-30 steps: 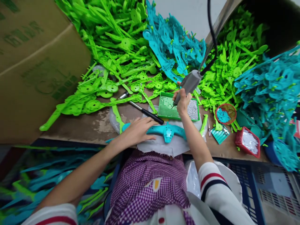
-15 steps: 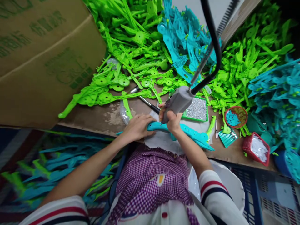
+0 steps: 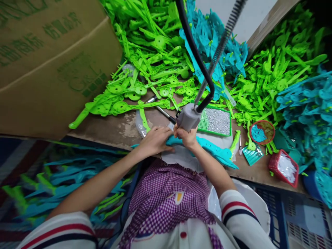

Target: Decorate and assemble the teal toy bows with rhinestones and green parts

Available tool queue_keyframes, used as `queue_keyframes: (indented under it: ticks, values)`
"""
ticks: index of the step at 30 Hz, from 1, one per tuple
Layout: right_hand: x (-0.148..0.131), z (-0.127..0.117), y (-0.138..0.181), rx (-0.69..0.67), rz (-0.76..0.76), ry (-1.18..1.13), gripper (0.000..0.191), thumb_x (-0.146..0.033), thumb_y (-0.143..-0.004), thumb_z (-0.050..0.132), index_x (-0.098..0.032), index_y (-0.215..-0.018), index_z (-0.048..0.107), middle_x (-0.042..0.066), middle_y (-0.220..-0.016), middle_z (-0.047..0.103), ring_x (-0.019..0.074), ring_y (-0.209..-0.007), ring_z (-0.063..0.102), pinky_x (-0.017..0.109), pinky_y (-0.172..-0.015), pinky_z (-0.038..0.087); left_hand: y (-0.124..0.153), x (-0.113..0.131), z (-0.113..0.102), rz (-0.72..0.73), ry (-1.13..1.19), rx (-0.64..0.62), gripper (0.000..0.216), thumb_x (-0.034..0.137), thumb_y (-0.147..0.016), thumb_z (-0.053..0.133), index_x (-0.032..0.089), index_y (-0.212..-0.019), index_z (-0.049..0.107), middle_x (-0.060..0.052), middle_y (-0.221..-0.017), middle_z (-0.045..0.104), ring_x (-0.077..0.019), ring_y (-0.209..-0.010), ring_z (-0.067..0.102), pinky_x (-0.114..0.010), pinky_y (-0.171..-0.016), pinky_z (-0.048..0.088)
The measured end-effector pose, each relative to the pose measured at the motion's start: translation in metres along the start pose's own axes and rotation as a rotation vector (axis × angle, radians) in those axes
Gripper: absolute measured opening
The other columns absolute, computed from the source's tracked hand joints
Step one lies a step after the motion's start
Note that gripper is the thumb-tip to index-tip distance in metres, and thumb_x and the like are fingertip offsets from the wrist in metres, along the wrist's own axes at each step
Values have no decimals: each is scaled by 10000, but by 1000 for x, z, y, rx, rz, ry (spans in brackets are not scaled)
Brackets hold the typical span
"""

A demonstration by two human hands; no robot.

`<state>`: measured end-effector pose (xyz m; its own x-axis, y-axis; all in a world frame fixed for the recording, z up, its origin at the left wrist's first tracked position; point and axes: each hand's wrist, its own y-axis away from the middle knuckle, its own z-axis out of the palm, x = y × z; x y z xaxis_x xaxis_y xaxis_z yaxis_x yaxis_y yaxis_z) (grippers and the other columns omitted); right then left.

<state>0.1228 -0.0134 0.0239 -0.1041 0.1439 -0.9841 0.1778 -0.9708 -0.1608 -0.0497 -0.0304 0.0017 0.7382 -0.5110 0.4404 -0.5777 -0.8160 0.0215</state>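
Note:
A long blue plastic part [image 3: 213, 149] lies across a white cloth [image 3: 178, 155] at the bench's front edge. My left hand [image 3: 156, 141] is closed over the part's left end. In my right hand [image 3: 187, 135] is a grey electric screwdriver [image 3: 189, 117], hung from a spring and a black cable. It stands nearly upright over the blue part, and its tip is hidden behind my fingers. Just behind the hands sits a green tray [image 3: 230, 121] of small silvery screws. A second tool with a black handle [image 3: 171, 119] lies left of the screwdriver.
Piles of green plastic parts [image 3: 155, 45] and blue parts [image 3: 207, 38] cover the back. A large cardboard box [image 3: 52, 69] stands left. At right are a red basket [image 3: 269, 133] of blue pieces, a red box [image 3: 276, 166] of white pieces and a small teal tray [image 3: 252, 155].
The screwdriver has tilted more upright, its cable and spring swinging left. My right hand has shifted slightly left and down with it. My left hand stays on the blue part.

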Motion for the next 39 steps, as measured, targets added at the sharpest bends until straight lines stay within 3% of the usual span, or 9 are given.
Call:
queue_keyframes:
  ticks: [7,10,14,16,18,22,26,33,39]
  values:
    - [-6,-4,2,96,-18,-77,490,-696,-723,655,-210,-704,594,-36,-549,536,107,-469,477,262,-470,419,4,7,-2,17,56,49,622,612,-766,764,238,-1245,628,-101,-1242,660,-332,-1160,595,-457,-1001,391]
    - [-27,-11,8,194,-47,19,458,-664,-806,577,-217,-706,593,-26,-579,520,112,-493,472,267,-485,421,19,12,-11,7,185,266,633,584,-811,743,258,-1333,596,-108,-1386,591,-326,-1268,543,-475,-1086,377]
    - [-59,-17,18,356,-101,233,330,-564,-867,548,-242,-838,615,11,-711,568,157,-629,556,311,-578,483,51,1,-13,-377,452,703,456,476,-890,679,269,-1292,622,-74,-1298,621,-271,-1205,592,-439,-1068,458]
    - [-69,-15,17,430,-127,298,289,-524,-892,533,-251,-926,620,26,-776,582,178,-709,590,334,-640,512,63,-13,-4,-606,674,808,512,478,-842,711,231,-1280,613,-80,-1183,651,-252,-1075,645,-425,-983,526]
    - [-75,-11,11,456,-135,328,296,-505,-915,515,-249,-1015,626,43,-834,592,198,-798,611,355,-708,531,71,-27,6,-724,887,832,604,471,-773,761,190,-1279,591,-84,-1114,661,-234,-1000,664,-412,-938,555]
    - [-76,-9,0,376,-153,395,438,-461,-964,457,-247,-1335,548,107,-1076,619,252,-1038,619,432,-863,546,78,-36,13,-736,1068,749,724,434,-700,820,178,-1320,547,-103,-1205,640,-218,-1008,669,-407,-936,560]
    - [-58,-11,33,400,-220,701,586,-418,-969,504,-271,-1522,381,166,-1329,530,309,-1249,561,532,-1005,507,85,-21,8,-718,1088,663,701,457,-723,810,168,-1309,558,-86,-1145,652,-206,-964,677,-381,-906,556]
    - [-14,15,93,-364,-144,1089,662,-498,-944,590,-223,-1520,415,144,-1462,536,284,-1391,471,508,-1186,359,101,9,22,-777,1155,659,588,482,-777,772,187,-1243,566,10,-907,603,-154,-755,678,-306,-741,572]
    - [-1,17,91,-487,-164,1232,700,-414,-954,590,-209,-1572,333,151,-1494,537,301,-1407,450,531,-1170,313,108,7,19,-771,1242,584,621,485,-773,786,192,-1261,538,-14,-1008,631,-159,-751,707,-321,-724,597]
